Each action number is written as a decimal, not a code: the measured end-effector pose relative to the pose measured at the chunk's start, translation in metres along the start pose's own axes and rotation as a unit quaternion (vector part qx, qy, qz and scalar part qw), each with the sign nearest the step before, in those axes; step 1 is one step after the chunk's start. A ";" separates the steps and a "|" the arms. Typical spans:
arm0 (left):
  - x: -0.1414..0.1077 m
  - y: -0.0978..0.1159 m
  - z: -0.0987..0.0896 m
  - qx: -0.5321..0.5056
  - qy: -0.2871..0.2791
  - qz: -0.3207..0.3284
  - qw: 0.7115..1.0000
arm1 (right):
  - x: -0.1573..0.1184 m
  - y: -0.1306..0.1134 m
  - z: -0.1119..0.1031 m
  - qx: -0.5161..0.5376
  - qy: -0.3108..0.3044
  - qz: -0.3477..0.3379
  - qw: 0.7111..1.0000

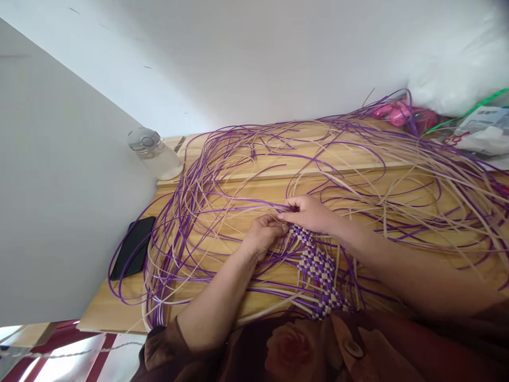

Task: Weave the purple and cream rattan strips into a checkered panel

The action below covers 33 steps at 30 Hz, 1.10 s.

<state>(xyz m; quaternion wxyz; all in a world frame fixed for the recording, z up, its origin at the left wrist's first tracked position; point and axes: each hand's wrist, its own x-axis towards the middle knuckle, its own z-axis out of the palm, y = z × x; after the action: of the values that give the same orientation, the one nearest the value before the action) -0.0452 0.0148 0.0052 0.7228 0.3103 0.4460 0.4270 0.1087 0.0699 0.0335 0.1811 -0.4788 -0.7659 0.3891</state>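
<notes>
A woven strip (pixel 318 265) of purple and beige cords lies on the wooden table, running from my body up to my hands. Long loose cords (pixel 186 196) fan out from both its sides. My left hand (pixel 264 233) is closed in a pinch at the strip's far left corner, gripping cord ends there. Beside it, my right hand (pixel 308 212) reaches over the strip's far end, thumb and fingers pinched around cord. The fingertips of both hands almost meet. Exactly which strands each hand holds is too small to tell.
A black phone (pixel 134 248) rests at the table's left edge, partly under cords. A clear bottle with a grey lid (pixel 153 154) stands by the wall. At the back right are a pink item (pixel 397 112) and plastic bags (pixel 485 130).
</notes>
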 end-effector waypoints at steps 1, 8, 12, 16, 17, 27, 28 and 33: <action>-0.001 0.001 0.001 -0.016 0.007 -0.008 1.000 | 0.000 0.002 0.001 0.016 0.017 -0.001 1.000; 0.001 0.004 0.002 -0.035 0.017 -0.051 0.998 | 0.001 0.011 0.007 -0.007 0.085 -0.018 0.996; 0.001 0.003 0.002 -0.026 0.018 -0.049 0.998 | 0.000 0.008 0.007 -0.017 0.075 -0.040 0.996; -0.001 0.001 0.001 -0.050 -0.004 -0.019 0.999 | 0.001 0.009 0.007 -0.022 0.076 -0.020 0.997; -0.002 0.001 0.000 -0.060 -0.015 -0.016 0.998 | 0.002 0.010 0.007 -0.019 0.078 -0.003 0.997; 0.000 0.003 0.001 -0.069 -0.004 -0.023 0.997 | -0.011 0.013 0.007 -0.051 0.179 -0.189 0.964; 0.000 0.003 0.002 -0.064 0.000 -0.022 0.998 | -0.013 0.013 0.006 -0.088 0.181 -0.231 0.952; -0.003 0.004 0.004 -0.038 0.018 -0.024 0.999 | -0.017 0.009 -0.003 -0.147 0.166 -0.313 0.923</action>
<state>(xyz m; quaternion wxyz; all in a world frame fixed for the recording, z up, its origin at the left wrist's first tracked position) -0.0435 0.0139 0.0117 0.7362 0.2643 0.4496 0.4313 0.1241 0.0589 0.0299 0.3457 -0.2935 -0.8844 0.1104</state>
